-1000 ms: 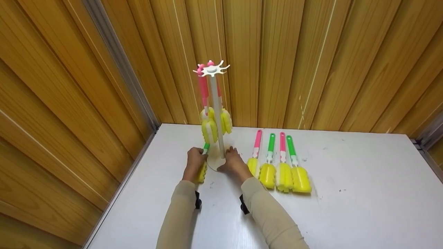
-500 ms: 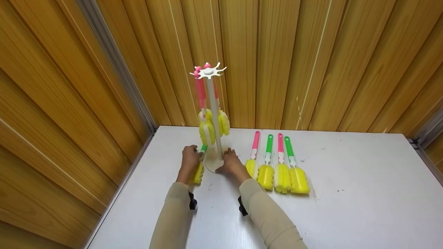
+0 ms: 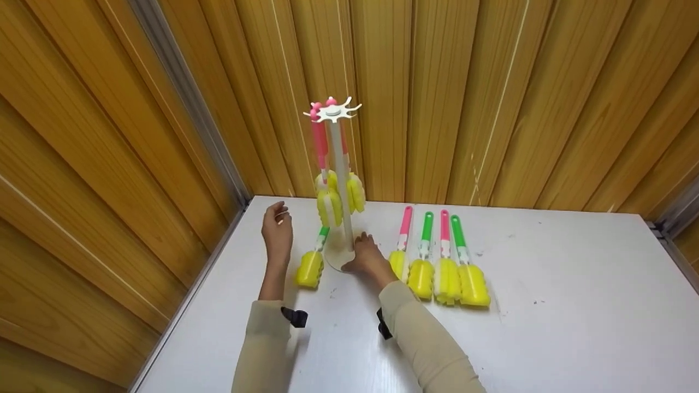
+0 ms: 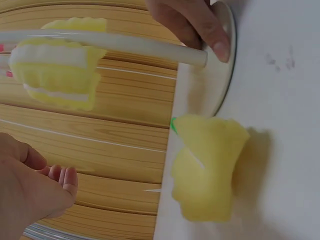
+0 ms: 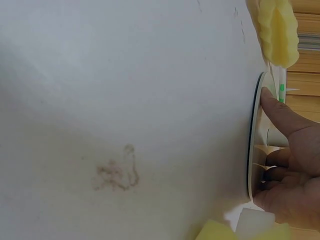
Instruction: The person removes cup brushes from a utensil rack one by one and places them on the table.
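A white stand with a hooked top (image 3: 333,111) carries several pink-handled sponge brushes (image 3: 329,207) hanging on its far left side. My right hand (image 3: 370,256) rests on the stand's round base (image 3: 337,262); in the right wrist view its thumb (image 5: 282,115) lies along the base's top face. A green-handled sponge brush (image 3: 310,268) lies on the table left of the base, its yellow sponge toward me. My left hand (image 3: 278,232) is raised to the left of that brush, fingers loosely bent and holding nothing.
Right of the stand, several sponge brushes lie in a row, among them a pink-handled one (image 3: 449,278) and a green-handled one (image 3: 474,284). The white table (image 3: 568,327) meets a wood-panelled wall (image 3: 437,98) at the back and another (image 3: 93,180) at the left.
My left hand has let go of the green-handled sponge brush and moved left and away, leaving it on the table. The right hand stays on the base.
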A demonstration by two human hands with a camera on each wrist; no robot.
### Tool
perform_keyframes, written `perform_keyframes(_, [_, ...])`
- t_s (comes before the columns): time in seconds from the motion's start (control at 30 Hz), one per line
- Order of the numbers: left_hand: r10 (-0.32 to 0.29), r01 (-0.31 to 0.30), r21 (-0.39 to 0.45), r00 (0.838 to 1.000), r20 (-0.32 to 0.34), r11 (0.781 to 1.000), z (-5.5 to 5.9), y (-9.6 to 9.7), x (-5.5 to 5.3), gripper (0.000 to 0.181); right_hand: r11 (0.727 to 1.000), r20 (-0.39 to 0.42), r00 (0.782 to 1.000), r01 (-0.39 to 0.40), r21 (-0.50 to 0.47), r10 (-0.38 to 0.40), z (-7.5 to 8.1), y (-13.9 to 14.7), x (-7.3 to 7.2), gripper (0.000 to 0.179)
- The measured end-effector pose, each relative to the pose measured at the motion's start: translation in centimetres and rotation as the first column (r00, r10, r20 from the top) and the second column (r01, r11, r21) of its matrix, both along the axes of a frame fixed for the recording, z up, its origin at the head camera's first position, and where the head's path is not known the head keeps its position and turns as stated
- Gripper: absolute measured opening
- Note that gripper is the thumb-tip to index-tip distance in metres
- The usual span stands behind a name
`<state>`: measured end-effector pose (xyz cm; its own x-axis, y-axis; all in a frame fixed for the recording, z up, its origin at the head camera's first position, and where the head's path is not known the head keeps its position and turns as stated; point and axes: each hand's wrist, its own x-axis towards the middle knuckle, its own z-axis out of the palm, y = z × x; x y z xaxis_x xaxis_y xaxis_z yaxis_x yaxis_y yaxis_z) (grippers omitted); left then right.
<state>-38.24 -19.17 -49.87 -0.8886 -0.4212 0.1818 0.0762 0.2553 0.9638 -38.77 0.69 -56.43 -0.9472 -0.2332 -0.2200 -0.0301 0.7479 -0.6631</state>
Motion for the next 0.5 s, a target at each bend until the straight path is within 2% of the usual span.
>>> perform_keyframes(0.2, [-0.027,0.032,0.040,0.994,-0.108,0.999,2.4,0.9,1.7,0.036,1.000,0.010,1.000,-0.008,-0.014,0.008,0.0,0.1,0.1,0.098])
perform_keyframes(0.37, [-0.098,0.104,0.018,0.977,-0.187,0.994,3.9,2.2,2.1,0.039,1.000,0.026,1.000,0.012,-0.027,-0.011,0.0,0.3,0.0,0.098])
perform_keyframes(0.5, [-0.152,0.155,-0.004,0.966,-0.211,0.988,4.9,2.9,2.3,0.047,1.000,0.024,1.000,0.005,-0.024,-0.004,0.1,0.2,0.1,0.098])
